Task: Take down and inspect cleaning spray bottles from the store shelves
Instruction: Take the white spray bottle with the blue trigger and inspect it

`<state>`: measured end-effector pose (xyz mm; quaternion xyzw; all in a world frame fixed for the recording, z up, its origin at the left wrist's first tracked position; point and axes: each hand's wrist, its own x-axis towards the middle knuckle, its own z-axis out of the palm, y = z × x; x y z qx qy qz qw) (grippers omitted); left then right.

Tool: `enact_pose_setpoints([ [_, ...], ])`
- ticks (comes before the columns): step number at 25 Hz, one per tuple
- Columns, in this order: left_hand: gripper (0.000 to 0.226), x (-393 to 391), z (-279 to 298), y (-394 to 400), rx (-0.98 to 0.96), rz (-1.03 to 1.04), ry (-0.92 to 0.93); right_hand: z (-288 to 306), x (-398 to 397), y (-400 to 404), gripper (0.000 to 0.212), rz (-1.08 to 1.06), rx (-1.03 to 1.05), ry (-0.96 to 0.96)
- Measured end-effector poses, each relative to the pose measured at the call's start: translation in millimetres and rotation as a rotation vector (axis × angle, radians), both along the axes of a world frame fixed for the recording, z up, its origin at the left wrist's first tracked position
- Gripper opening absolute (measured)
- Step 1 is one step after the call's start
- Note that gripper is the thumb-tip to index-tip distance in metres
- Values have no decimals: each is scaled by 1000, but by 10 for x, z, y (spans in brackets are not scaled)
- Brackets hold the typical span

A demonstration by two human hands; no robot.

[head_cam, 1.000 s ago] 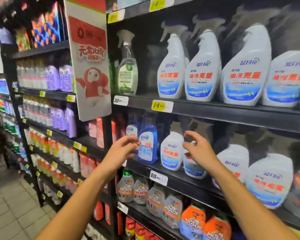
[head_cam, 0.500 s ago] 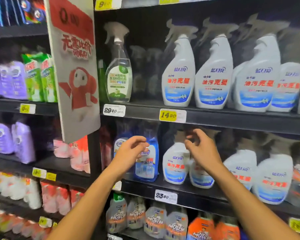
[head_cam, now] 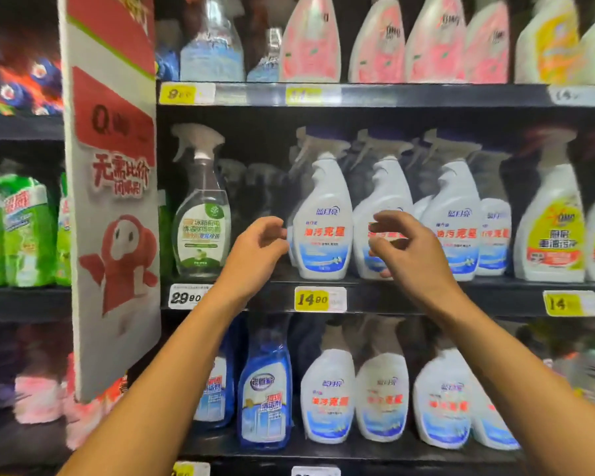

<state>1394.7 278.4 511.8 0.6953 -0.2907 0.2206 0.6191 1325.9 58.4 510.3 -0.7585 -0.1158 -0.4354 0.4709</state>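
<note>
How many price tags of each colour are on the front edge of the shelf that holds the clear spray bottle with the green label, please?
White price tag: 1
Yellow price tags: 2
Total: 3

Glossy white plastic spray bottles (head_cam: 323, 221) and a clear plastic spray bottle (head_cam: 201, 214) on matt black shelves (head_cam: 409, 297); paper price tags (head_cam: 320, 299).
</note>
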Motion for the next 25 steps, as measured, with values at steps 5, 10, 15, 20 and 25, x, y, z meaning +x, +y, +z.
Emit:
enact_pose_setpoints([
  [5, 47, 270, 267, -294, 125, 36, 115, 444, 366, -7, 48, 50, -121, 182],
  [10, 38, 414, 236, -341, 101, -52, 235, 670, 603, 3, 62, 117, -166, 295],
  [15, 37, 417, 158, -337, 100, -78, 214, 649, 687, 40, 25, -73, -338, 208],
  [20, 36, 401, 150, -347, 99, -36, 168, 602, 702, 45, 20, -85, -337, 162],
  [25, 36, 387, 112, -351, 106, 1, 108, 570, 642, 35, 23, -70, -338, 75],
])
